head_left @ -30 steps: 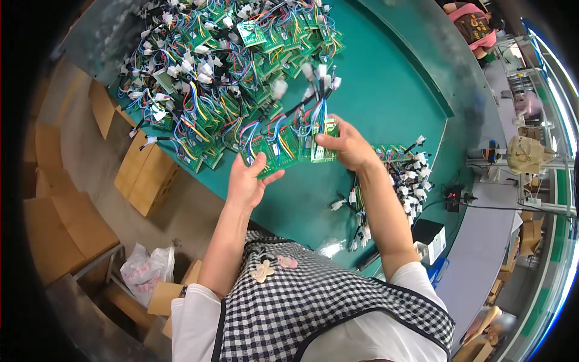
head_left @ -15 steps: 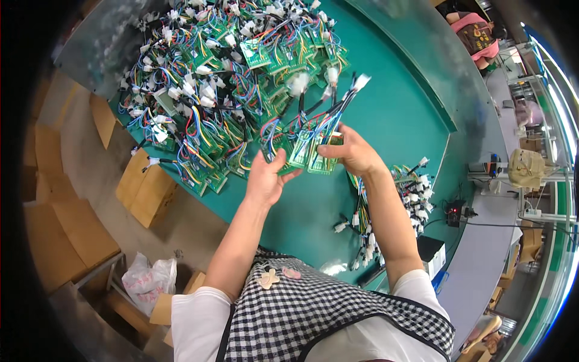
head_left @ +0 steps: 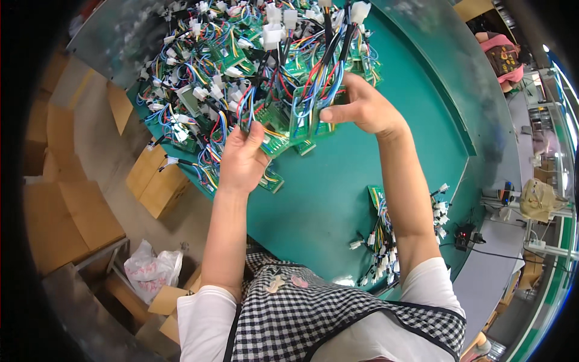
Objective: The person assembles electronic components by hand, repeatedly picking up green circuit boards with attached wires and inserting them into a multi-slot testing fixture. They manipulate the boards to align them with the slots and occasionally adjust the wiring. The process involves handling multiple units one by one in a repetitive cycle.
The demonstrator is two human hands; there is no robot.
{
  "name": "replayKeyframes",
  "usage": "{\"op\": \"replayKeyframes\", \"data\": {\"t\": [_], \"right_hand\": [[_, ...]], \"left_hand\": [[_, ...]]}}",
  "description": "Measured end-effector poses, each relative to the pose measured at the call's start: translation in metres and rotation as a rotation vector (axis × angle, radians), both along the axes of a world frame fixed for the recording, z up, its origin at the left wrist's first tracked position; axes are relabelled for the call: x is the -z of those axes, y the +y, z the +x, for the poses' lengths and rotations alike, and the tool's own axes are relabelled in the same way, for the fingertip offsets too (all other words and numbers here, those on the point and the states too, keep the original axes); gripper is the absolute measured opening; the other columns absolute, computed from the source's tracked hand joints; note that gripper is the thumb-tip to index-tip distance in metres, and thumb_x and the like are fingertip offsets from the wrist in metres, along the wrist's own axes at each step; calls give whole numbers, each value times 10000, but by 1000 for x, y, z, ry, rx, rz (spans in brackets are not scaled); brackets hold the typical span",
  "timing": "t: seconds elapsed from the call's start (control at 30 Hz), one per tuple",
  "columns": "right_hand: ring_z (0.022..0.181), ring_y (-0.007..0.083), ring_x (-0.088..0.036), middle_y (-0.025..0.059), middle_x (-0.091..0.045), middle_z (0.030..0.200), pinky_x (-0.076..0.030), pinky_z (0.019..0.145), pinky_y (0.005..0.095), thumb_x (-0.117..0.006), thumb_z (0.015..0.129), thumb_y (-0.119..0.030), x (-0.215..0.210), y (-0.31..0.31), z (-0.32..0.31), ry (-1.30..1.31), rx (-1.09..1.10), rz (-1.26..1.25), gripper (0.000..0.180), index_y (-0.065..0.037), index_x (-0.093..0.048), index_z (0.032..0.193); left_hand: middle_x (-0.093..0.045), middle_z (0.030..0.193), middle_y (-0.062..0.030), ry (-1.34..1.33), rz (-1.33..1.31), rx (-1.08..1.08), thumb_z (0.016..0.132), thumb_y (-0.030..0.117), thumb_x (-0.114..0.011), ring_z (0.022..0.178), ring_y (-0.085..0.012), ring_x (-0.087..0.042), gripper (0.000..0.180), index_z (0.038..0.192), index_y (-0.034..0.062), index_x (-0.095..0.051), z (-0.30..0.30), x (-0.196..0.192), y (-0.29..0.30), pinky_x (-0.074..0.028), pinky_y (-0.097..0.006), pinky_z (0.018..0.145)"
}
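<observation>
Two-handed now, holds up a fanned row of green rectangular circuit boards with coloured wires and white plugs above a green tabletop. Pinches the left end between thumb and curled fingers of the bare left hand; clamps the right end with the half-closed bare right hand, thumb in front. Just beyond, a heap of wired green boards. Down left, a brown cardboard box and a crumpled white plastic bag, both with contents out of sight.

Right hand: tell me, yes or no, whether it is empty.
No, the right hand grips wired green circuit boards, with its thumb on their near side.
</observation>
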State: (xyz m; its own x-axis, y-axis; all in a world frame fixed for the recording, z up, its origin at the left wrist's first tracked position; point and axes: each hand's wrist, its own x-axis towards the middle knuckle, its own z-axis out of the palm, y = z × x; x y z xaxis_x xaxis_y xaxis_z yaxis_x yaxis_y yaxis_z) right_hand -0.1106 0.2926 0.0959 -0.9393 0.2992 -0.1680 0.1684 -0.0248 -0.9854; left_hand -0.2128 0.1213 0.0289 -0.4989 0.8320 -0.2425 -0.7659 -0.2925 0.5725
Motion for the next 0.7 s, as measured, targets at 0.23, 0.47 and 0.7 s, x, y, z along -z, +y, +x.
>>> {"op": "replayKeyframes", "data": {"t": [0.23, 0.47, 0.7], "right_hand": [[953, 144, -510, 50, -566, 1043, -400, 855, 284, -717, 639, -30, 42, -11, -10, 45, 18, -171, 607, -15, -452, 1185], [1030, 141, -472, 56, -532, 1104, -384, 897, 296, -677, 643, 23, 55, -24, -20, -11, -2, 147, 669, -10, -381, 1242], [817, 245, -604, 139, -603, 895, -459, 729, 338, -661, 638, 18, 52, -51, -35, -181, 154, 666, 601, -4, -377, 1167]], "left_hand": [[-518, 737, 34, 80, 3, -16, 872, 189, -539, 613, -47, -453, 128, 899, 63, -535, -15, 39, -14, -384, -217, 552], [-475, 703, 49, 282, -292, -66, 865, 93, -521, 591, -40, -386, 81, 922, 38, -539, -15, 36, -17, -313, -212, 515], [-509, 648, 23, 673, -596, -321, 808, 8, -559, 520, -63, -387, 100, 908, 12, -566, -24, 58, 5, -315, -238, 491]]}}
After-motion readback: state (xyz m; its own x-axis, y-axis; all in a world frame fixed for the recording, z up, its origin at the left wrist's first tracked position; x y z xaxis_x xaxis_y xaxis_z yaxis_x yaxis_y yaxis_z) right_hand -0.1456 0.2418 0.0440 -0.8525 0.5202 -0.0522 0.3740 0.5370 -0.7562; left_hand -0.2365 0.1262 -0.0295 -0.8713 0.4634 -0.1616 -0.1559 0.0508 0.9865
